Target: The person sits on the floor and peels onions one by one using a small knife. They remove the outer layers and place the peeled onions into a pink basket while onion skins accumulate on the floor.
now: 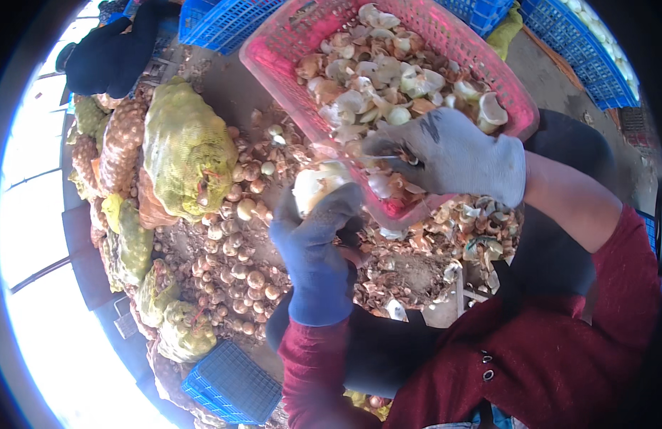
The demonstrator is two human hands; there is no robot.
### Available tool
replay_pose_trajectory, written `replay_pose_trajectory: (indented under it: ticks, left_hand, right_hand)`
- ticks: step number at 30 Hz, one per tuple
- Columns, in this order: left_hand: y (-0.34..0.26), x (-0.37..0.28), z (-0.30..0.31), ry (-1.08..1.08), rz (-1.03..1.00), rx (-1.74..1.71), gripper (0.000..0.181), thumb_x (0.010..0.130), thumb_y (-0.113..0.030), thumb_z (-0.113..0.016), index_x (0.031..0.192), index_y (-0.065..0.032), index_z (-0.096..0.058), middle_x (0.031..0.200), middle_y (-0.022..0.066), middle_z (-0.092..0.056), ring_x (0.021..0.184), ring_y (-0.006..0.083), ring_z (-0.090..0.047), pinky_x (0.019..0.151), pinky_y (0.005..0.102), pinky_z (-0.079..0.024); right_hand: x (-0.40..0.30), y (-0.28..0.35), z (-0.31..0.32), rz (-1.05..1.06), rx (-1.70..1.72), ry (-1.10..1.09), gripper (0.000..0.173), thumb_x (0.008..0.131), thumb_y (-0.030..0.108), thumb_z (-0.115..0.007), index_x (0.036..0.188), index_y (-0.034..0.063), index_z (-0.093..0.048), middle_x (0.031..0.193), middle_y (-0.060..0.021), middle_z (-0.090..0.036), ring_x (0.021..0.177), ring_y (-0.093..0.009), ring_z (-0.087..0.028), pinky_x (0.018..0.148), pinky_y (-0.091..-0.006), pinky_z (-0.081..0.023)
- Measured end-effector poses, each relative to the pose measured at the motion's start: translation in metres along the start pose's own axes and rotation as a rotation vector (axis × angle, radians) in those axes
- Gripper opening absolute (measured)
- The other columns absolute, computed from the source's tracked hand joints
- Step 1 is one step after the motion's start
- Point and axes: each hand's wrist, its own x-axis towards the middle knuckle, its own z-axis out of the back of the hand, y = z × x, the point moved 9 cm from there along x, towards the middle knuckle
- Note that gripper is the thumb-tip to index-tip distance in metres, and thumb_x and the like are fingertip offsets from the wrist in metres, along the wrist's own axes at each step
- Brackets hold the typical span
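My left hand (319, 252), in a blue and grey work glove, grips a pale, mostly peeled onion (316, 185) beside the near left rim of a pink plastic crate (288, 86). Over the crate's near corner, my right hand (459, 150) wears a whitish glove with a dark mark on its back. Its fingers are closed around what looks like a small knife (383, 157); only a thin blade shows, pointing towards the onion, and the handle is hidden. Onion skins and trimmed pieces (384, 80) fill much of the crate.
Loose unpeeled onions (245, 273) cover the floor at left, beside a yellow mesh sack (186, 145) and several more sacks. Blue crates (231, 383) stand lower left and along the top. A crate of white onions (591, 53) is upper right. Another person (108, 56) bends over at upper left.
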Motion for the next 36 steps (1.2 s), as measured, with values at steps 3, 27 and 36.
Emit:
replay_pose_trajectory:
  ticks: [3,27,36]
  left_hand:
    - [0.01,0.002,0.011,0.061,0.053,-0.054,0.035,0.07,-0.006,-0.064,0.102,0.0075,-0.06,0.078,0.0077,-0.065,0.065,0.0143,-0.062,0.057,0.0235,-0.05]
    - [0.02,-0.004,-0.03,0.361,0.01,-0.156,0.078,0.055,0.012,-0.067,0.13,0.0053,-0.045,0.113,0.0157,-0.061,0.096,0.0232,-0.065,0.077,0.0311,-0.055]
    - [0.025,-0.005,-0.054,0.601,0.231,-0.456,0.076,0.065,0.0,-0.072,0.134,0.0039,-0.041,0.111,0.0152,-0.062,0.093,0.025,-0.064,0.078,0.0331,-0.054]
  right_hand:
    - [0.002,-0.002,-0.009,-0.133,-0.1,0.084,0.026,0.083,0.022,-0.06,0.108,0.0126,-0.061,0.067,-0.012,-0.065,0.062,-0.03,-0.065,0.059,-0.0409,-0.052]
    - [0.006,-0.007,-0.002,-0.499,1.175,-0.083,0.026,0.087,0.029,-0.068,0.094,0.0038,-0.067,0.064,-0.0021,-0.062,0.053,-0.005,-0.057,0.045,-0.024,-0.043]
    - [-0.005,0.011,0.024,-0.619,1.406,0.022,0.025,0.09,0.02,-0.063,0.102,-0.0021,-0.063,0.063,-0.0063,-0.062,0.043,-0.01,-0.056,0.034,-0.019,-0.043]
